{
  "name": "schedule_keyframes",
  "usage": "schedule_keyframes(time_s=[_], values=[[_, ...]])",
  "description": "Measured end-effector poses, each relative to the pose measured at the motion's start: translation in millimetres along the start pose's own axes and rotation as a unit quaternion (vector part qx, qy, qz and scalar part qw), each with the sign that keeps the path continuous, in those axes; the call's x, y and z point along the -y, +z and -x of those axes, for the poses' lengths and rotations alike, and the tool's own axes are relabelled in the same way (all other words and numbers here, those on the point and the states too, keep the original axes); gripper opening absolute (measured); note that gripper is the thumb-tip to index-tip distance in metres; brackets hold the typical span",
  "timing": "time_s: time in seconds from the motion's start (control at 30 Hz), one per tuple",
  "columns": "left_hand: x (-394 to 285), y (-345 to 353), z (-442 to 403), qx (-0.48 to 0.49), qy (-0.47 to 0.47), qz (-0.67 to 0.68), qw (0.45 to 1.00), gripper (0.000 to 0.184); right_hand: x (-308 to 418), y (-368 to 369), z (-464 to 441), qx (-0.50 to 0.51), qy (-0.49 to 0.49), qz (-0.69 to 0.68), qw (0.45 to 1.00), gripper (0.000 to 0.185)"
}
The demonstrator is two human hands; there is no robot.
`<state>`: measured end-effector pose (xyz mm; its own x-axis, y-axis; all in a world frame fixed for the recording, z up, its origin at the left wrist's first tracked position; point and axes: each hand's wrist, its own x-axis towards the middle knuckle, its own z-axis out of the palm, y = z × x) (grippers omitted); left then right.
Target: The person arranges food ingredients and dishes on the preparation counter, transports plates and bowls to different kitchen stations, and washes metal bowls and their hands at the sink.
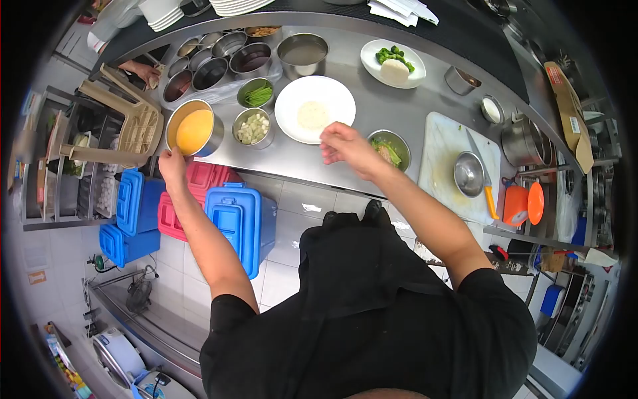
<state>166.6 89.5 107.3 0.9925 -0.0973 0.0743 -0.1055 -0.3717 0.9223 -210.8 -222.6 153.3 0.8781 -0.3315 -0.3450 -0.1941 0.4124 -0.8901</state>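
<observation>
My left hand is closed at the near side of a steel pot of yellow-orange liquid; its grip is partly hidden. Beyond the near right rim of a white plate, my right hand hovers with curled fingers pressed together; whatever they may hold is hidden. A pale round mound lies on that plate. Between pot and plate stand a bowl of pale green chunks and a bowl of green strips. Right of my right hand is a bowl of shredded greens.
A second plate holds broccoli. On the cutting board lie a yellow-handled knife and a small steel bowl. Several steel containers crowd the back left, near another person's hand. Blue bins stand below.
</observation>
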Motion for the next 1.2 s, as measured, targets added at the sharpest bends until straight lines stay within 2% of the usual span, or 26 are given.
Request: schedule_keyframes(time_s=[0.03, 0.13, 0.27, 0.37, 0.43, 0.5, 0.57, 0.7, 0.73, 0.77, 0.8, 0.83, 0.87, 0.9, 0.97, 1.03, 1.07, 1.1, 1.13, 1.17, 1.2], values=[[-0.6, 5.7, -5.9, 0.005, -0.033, 0.047, 0.998, 0.024, 2.6, -12.2, 11.1, -0.020, -0.001, 0.004, 1.000, 0.018], [16.9, 26.2, -32.4, 0.025, -0.029, 0.064, 0.997, 0.019, 1.9, -50.9, 38.4, -0.081, 0.002, -0.006, 0.997, 0.016], [35.7, 59.5, -45.7, 0.104, -0.076, 0.151, 0.980, 0.030, -3.3, -110.2, 63.1, -0.170, -0.020, -0.065, 0.983, 0.015], [53.5, 87.0, -53.3, 0.073, -0.105, 0.111, 0.986, 0.030, -2.7, -154.8, 83.3, -0.234, -0.060, -0.113, 0.964, 0.013], [77.2, 98.1, -60.1, 0.098, -0.121, 0.121, 0.980, 0.032, -2.2, -191.4, 88.1, -0.244, -0.087, -0.181, 0.949, 0.011], [61.9, 104.0, -39.1, 0.082, -0.117, 0.121, 0.982, 0.034, 8.6, -227.2, 97.4, -0.263, -0.096, -0.234, 0.931, 0.010], [67.2, 102.2, -45.4, 0.114, -0.125, 0.136, 0.976, 0.042, 10.9, -268.1, 104.0, -0.289, -0.109, -0.265, 0.913, 0.011], [53.7, 91.0, -22.9, 0.025, -0.151, 0.083, 0.985, 0.063, -0.8, -377.2, 98.3, -0.392, -0.111, -0.283, 0.868, 0.013], [40.7, 86.4, -0.1, 0.006, -0.135, 0.049, 0.990, 0.068, -2.0, -402.4, 96.1, -0.425, -0.120, -0.288, 0.850, 0.014], [67.7, 79.7, -6.2, -0.010, -0.083, 0.068, 0.994, 0.070, -2.8, -424.9, 94.0, -0.458, -0.127, -0.294, 0.830, 0.014], [59.7, 70.0, 10.9, 0.002, -0.098, 0.010, 0.995, 0.073, -3.0, -443.8, 89.9, -0.479, -0.138, -0.310, 0.810, 0.014], [89.8, 65.8, 6.1, -0.050, -0.080, -0.012, 0.996, 0.073, -1.2, -461.6, 84.6, -0.499, -0.147, -0.326, 0.789, 0.015], [124.2, 50.3, -4.7, -0.094, 0.094, -0.208, 0.969, 0.070, 0.0, -480.6, 81.1, -0.519, -0.156, -0.342, 0.768, 0.016], [80.2, 53.4, 46.4, -0.079, 0.034, -0.266, 0.960, 0.062, -3.1, -502.8, 76.8, -0.539, -0.172, -0.350, 0.747, 0.019], [65.5, 60.4, 84.0, -0.147, 0.033, -0.215, 0.965, 0.054, -7.4, -548.1, 61.7, -0.574, -0.198, -0.362, 0.707, 0.029], [40.0, 65.7, 116.4, -0.122, 0.019, -0.180, 0.976, 0.047, -11.5, -583.0, 59.6, -0.603, -0.179, -0.269, 0.729, 0.026], [36.8, 63.8, 116.9, -0.120, 0.011, -0.195, 0.973, 0.045, -16.1, -597.8, 63.5, -0.635, -0.094, 0.032, 0.766, 0.025], [33.9, 62.5, 119.6, -0.119, 0.002, -0.209, 0.971, 0.044, -18.9, -611.2, 65.7, -0.623, 0.011, 0.321, 0.714, 0.024], [30.5, 63.6, 122.3, -0.118, -0.009, -0.222, 0.968, 0.042, -17.2, -620.6, 63.5, -0.595, 0.070, 0.482, 0.640, 0.023], [29.6, 63.8, 126.1, -0.110, -0.016, -0.234, 0.966, 0.041, -14.5, -629.8, 59.8, -0.574, 0.094, 0.542, 0.607, 0.022], [23.2, 61.4, 133.9, -0.101, -0.024, -0.248, 0.963, 0.039, -23.5, -650.6, 42.7, -0.612, 0.050, 0.432, 0.661, 0.022]])
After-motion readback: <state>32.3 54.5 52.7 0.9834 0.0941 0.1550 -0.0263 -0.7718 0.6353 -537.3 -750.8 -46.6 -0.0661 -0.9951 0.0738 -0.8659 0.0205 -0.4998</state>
